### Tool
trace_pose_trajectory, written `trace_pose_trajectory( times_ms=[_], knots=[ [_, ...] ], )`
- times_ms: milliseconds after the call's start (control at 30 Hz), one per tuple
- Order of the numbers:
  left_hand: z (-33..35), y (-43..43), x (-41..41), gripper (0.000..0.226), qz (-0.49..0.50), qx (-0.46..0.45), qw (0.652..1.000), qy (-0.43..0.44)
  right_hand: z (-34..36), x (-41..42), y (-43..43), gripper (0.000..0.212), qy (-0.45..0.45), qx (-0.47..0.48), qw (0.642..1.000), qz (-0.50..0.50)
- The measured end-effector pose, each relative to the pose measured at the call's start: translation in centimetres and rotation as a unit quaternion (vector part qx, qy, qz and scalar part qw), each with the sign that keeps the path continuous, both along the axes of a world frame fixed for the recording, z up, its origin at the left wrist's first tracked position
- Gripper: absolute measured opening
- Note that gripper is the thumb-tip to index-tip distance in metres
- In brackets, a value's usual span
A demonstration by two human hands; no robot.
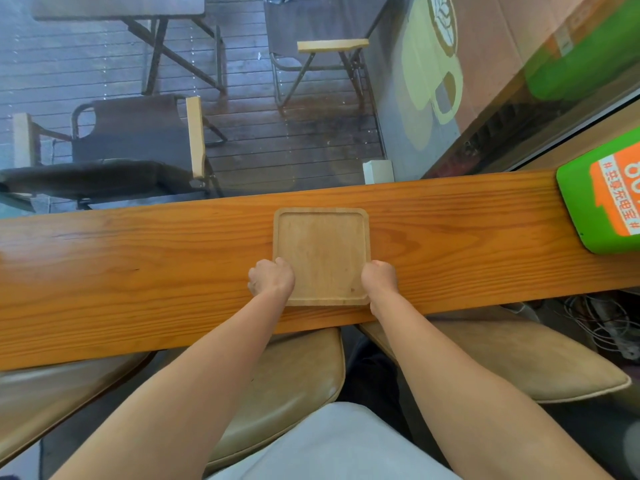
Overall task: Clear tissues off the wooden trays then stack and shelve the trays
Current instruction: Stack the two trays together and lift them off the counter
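A square wooden tray (322, 247) with rounded corners lies flat on the long wooden counter (138, 271), near its front edge. Its surface is bare; no tissue is in view. My left hand (271, 278) grips the tray's near left edge with curled fingers. On the opposite side, my right hand (379, 277) grips the near right edge the same way. Only one tray shows; whether others lie beneath it I cannot tell.
A green and orange device (602, 199) sits at the counter's right end. A small white box (378, 171) stands at the far edge by the window glass. Tan padded stools (294, 379) stand under the counter. Folding chairs and a table are outside the glass.
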State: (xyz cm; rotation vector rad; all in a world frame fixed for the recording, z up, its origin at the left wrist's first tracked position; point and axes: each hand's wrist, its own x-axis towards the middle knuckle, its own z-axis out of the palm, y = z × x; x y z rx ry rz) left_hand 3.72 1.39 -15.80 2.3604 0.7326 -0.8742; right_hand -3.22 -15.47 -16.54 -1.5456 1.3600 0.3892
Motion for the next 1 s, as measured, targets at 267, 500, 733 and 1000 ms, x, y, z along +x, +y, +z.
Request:
trace_pose_trajectory(
  times_ms=[267, 500, 733, 1000],
  knots=[
    [0.4, 0.7, 0.2, 0.064, 0.081, -0.048, 0.995, 0.041, 0.3, -0.5, -1.4, 0.036, -0.026, 0.096, 0.993, -0.064],
    [0.3, 2.3, -0.8, 0.072, 0.098, -0.152, 0.978, 0.101, 0.4, -1.3, 0.0, 0.047, 0.025, 0.075, 0.997, 0.013],
    [2.2, 3.6, -1.3, 0.072, 0.092, -0.187, 0.975, 0.078, 2.2, -2.0, 0.8, 0.049, 0.011, 0.124, 0.992, 0.003],
    [9.1, -4.8, 3.8, 0.068, -0.097, -0.189, 0.975, -0.072, 10.5, -1.1, -4.6, 0.046, -0.126, 0.094, 0.983, -0.096]
  ],
)
